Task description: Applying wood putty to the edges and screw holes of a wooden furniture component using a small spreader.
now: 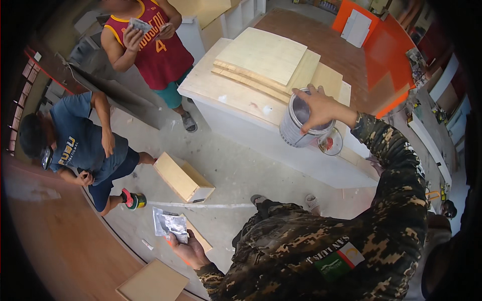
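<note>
My left hand (190, 251) is closed round the lower edge of a silver foil packet (166, 223), held out low over the floor. With my right arm stretched forward, my right hand (324, 108) spans the open top of a grey metal can (292, 129), fingers and thumb gripping its rim. The can is at the edge of a white-sided bench (221, 108); I cannot tell whether it rests there. Beside it is a round clear container (335, 145) with something red inside. The can's contents are mostly hidden by my hand.
Flat wooden boards (266, 55) lie stacked on the bench. A person in a maroon jersey (160, 50) holds a small packet; another in a blue-grey shirt (80, 125) is at the left. A wooden box (183, 178), a small dark can (135, 200) and a board (153, 282) are lower down.
</note>
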`<state>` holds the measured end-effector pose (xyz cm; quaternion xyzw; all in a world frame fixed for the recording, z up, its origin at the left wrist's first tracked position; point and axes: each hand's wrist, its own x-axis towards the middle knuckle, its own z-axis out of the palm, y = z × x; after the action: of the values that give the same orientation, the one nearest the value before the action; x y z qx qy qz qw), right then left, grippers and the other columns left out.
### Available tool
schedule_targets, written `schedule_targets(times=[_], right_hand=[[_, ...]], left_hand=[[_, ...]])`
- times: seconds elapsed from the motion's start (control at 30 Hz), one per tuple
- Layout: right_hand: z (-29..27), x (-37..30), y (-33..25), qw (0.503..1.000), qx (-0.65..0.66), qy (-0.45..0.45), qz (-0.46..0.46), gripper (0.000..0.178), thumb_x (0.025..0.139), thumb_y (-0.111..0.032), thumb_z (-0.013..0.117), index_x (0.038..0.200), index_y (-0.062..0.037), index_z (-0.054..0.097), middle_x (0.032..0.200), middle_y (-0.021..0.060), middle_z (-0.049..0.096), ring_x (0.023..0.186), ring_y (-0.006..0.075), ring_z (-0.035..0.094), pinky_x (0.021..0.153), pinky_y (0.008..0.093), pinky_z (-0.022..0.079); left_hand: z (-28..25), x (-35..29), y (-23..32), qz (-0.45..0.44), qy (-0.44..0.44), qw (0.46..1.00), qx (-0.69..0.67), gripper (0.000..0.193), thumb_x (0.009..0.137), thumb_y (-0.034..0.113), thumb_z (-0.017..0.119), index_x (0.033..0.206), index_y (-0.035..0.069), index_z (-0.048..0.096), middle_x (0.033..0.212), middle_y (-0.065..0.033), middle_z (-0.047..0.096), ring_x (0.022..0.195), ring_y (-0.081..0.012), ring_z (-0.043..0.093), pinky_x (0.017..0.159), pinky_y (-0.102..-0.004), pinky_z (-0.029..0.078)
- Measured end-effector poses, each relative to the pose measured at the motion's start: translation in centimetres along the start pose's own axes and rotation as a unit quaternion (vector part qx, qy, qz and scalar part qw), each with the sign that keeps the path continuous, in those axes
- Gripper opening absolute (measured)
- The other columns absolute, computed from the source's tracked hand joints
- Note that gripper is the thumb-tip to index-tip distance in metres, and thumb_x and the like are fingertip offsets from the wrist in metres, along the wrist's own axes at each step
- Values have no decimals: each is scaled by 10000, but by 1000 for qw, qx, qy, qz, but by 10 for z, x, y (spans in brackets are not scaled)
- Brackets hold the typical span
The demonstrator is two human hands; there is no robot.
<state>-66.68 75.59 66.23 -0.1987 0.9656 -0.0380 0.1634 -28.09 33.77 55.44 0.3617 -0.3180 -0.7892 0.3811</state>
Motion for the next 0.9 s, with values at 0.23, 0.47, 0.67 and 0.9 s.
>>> schedule_targets(times=[0.23,0.47,0.67,0.9], right_hand=[[27,12,5,997,56,0,46,1345,463,-530,907,1579,-172,245,1517,353,277,1353,615,306,1051,609,412],[5,12,-9,997,61,0,40,1385,442,-541,921,1583,-162,233,1521,396,245,1369,634,266,1098,579,376],[10,26,7,998,31,-46,11,1509,419,-669,910,1598,-104,156,1560,391,189,1442,603,134,1173,572,235],[-40,26,-67,994,-77,-26,80,1336,571,-575,902,1565,-8,212,1566,339,255,1486,508,123,1207,547,161]], left_hand=[[-22,-24,22,8,22,999,-37,368,1017,242,502,1335,59,518,1275,-61,624,1076,-175,610,855,-339,452],[-12,-28,42,27,65,996,-49,319,1020,252,508,1272,66,568,1222,-48,666,1074,-169,635,906,-376,475],[-21,-28,53,38,30,996,-74,438,1029,225,455,1403,-2,467,1358,-114,593,1224,-248,584,1074,-423,430],[-97,-16,123,107,169,971,-134,394,1029,187,463,1355,-32,487,1318,-135,605,1202,-250,599,1071,-436,448]])
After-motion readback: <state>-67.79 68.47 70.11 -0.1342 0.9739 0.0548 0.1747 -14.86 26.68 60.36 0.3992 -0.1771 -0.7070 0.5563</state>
